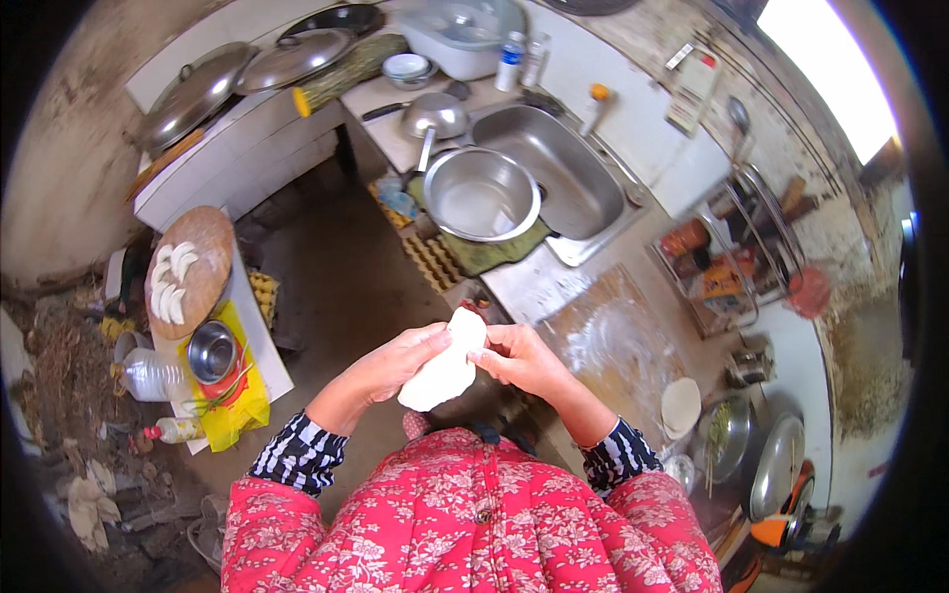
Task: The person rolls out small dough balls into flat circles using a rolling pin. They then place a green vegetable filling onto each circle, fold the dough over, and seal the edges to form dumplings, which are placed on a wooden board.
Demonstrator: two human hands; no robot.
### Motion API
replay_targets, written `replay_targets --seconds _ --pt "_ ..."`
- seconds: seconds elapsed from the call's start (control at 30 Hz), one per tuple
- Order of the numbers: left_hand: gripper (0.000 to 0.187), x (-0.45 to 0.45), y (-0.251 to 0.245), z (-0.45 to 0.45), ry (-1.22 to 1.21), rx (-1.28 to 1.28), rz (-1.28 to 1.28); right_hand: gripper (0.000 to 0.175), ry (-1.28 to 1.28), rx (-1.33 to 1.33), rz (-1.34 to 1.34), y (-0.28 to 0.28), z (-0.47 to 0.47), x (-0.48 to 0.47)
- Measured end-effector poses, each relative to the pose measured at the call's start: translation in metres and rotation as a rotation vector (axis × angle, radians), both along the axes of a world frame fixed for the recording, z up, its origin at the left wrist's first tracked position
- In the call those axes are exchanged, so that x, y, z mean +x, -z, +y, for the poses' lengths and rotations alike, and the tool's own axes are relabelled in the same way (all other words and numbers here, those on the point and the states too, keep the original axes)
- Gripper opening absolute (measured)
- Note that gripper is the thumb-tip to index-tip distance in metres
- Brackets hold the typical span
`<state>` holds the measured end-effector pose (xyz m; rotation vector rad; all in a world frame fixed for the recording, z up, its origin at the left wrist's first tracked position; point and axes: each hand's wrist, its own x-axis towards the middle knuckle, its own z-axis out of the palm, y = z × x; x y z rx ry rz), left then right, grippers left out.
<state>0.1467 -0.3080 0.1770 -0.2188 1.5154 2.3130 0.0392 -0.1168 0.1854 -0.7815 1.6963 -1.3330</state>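
Note:
Both hands hold one folded piece of pale dough (pixel 439 374) in front of my chest. My left hand (pixel 400 359) supports it from the left, thumb along its upper part. With thumb and fingertips, my right hand (pixel 523 359) pinches its right edge. Any filling inside is hidden. A floured wooden board (pixel 615 333) lies on the counter to the right. Round flat dough wrappers (pixel 680 405) rest at its near right edge. On the left, several crescent-shaped dumplings (pixel 172 302) sit in rows on a round wooden board (pixel 211 241).
A wide metal basin (pixel 482 194) stands on a green cloth (pixel 485 256) beside the steel sink (pixel 593 178). At right is a bowl of green filling (pixel 723 437) with chopsticks. A wire rack (pixel 712 274) holds jars and packets. A small metal bowl (pixel 213 352) sits on the left-hand table.

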Motion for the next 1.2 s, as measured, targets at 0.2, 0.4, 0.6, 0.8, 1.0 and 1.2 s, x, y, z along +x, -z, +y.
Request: replay_targets --seconds 0.2,0.4,0.6,0.8,1.0,1.2 --pt "0.045 0.046 0.008 -0.075 -0.289 0.084 -0.035 0.025 -0.177 0.007 0.025 0.002 -0.102 0.011" --pt "0.048 0.069 0.027 -0.122 -0.494 0.094 -0.056 0.026 -0.325 -0.025 0.064 0.023 -0.180 0.011" --pt "0.046 0.063 0.033 -0.170 -0.703 0.096 -0.057 0.027 -0.525 -0.133 0.037 0.035 -0.257 -0.012" --pt "0.046 0.040 0.024 -0.218 -0.887 0.150 -0.068 0.021 -0.708 -0.083 0.100 0.022 -0.338 -0.048" --pt "0.043 0.035 0.024 -0.247 -1.227 0.170 -0.040 0.019 -0.869 -0.091 0.115 0.024 -0.404 -0.053" --pt "0.040 0.041 0.034 -0.291 -1.417 0.203 -0.066 0.025 -0.892 -0.114 0.095 0.041 -0.473 -0.042"
